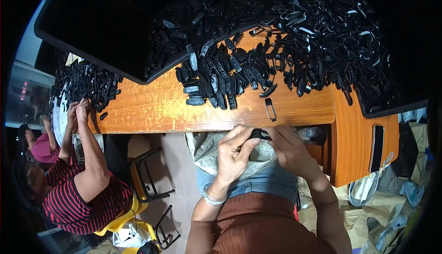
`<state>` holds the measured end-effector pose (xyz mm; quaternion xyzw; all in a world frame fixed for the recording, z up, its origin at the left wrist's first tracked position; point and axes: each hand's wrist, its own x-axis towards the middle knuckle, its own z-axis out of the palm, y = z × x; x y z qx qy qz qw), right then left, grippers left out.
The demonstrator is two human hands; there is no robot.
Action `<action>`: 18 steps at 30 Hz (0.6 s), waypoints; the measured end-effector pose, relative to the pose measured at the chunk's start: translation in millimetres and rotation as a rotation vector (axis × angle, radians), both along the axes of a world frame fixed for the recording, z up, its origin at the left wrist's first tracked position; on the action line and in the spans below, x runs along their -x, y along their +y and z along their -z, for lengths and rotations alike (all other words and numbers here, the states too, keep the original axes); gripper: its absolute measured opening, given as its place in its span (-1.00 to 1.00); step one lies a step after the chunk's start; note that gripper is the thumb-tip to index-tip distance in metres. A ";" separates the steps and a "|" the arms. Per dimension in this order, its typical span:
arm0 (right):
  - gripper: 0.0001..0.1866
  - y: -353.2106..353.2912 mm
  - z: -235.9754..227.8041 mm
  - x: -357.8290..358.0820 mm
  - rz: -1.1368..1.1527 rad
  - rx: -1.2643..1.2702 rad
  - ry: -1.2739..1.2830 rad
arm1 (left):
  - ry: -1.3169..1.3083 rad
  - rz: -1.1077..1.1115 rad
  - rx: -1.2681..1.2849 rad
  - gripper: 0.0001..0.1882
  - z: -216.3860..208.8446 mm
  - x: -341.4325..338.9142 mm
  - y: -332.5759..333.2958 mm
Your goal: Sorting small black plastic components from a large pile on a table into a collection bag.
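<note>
Above my lap, at the table's front edge, both hands meet on one small black plastic part (260, 134). My left hand (234, 153) pinches it with thumb and fingers. From the other side my right hand (291, 149) has its fingers closed on the same part; its fingertips are partly hidden. Just beyond my hands, a single black part with a thin rectangular frame (270, 111) lies on the wooden table (156, 111). Farther back is a heap of elongated black plastic parts (221, 76), with a pile of black framed parts (313, 46) to its right.
Large black trays (106, 37) stand at the back, one full of parts. A pale woven sack (202, 155) hangs over my lap below the table edge. On the left, a person in a striped shirt (87, 198) works at another pile (87, 83). Bags (377, 203) crowd the right floor.
</note>
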<state>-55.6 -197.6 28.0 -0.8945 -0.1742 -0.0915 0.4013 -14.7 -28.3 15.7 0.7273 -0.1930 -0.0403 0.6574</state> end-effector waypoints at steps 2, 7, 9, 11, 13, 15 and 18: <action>-0.61 8.9 4.0 1.6 0.068 -0.044 -0.020 | 0.178 -0.022 0.024 -0.78 -5.6 6.1 -3.5; -0.64 21.9 11.5 9.8 0.202 -0.070 -0.105 | 0.304 -0.091 0.106 -0.74 1.0 12.0 -10.5; -0.64 19.7 8.6 13.6 0.244 -0.559 0.209 | 0.355 -0.078 0.189 -0.74 4.9 11.7 -3.3; -0.66 12.4 15.9 17.1 0.182 -0.677 0.264 | 0.501 0.121 0.364 -0.75 12.6 11.4 5.6; -0.71 10.0 15.7 17.2 0.117 -0.752 0.246 | 0.529 0.134 0.397 -0.69 15.5 12.0 7.9; -0.75 6.8 20.0 16.6 0.080 -0.825 0.295 | 0.659 0.183 0.548 -0.67 13.5 13.2 9.5; -0.82 -6.3 29.6 11.4 -0.029 -0.821 0.356 | 0.468 0.301 0.332 -0.66 15.5 1.9 23.9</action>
